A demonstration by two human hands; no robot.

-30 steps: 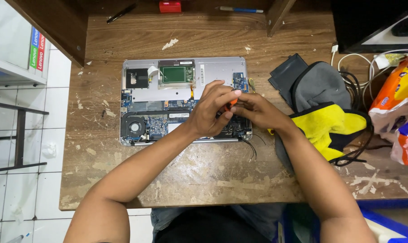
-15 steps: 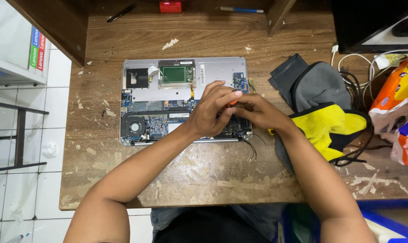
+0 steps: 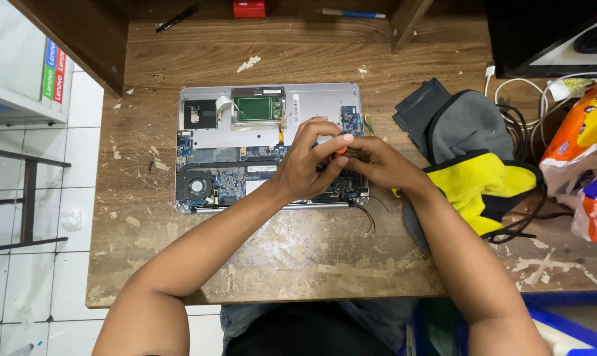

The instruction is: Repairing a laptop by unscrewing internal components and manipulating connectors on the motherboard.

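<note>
Hands [image 3: 341, 161] unmoved, pinching orange tool [image 3: 341, 149] — over opened laptop [image 3: 246, 142]

At 3 o'clock from my view's centre, against the right edge, I see 2 soft plastic packages. The upper orange-and-white packet [image 3: 578, 142] is puffy and crinkled, with yellow and purple patches, and it lies on the worn wooden desk [image 3: 298, 257]. Just below it, toward 4 o'clock, a second packet [image 3: 596, 207] shows white, blue and orange, touching the first.

At 10 o'clock, on the side of a pale cabinet [image 3: 15, 72], I make out 2 narrow upright labels: a green strip [image 3: 49, 74] beside a red strip [image 3: 62, 80], with a blue strip above them.

I see no lit screen.
</note>
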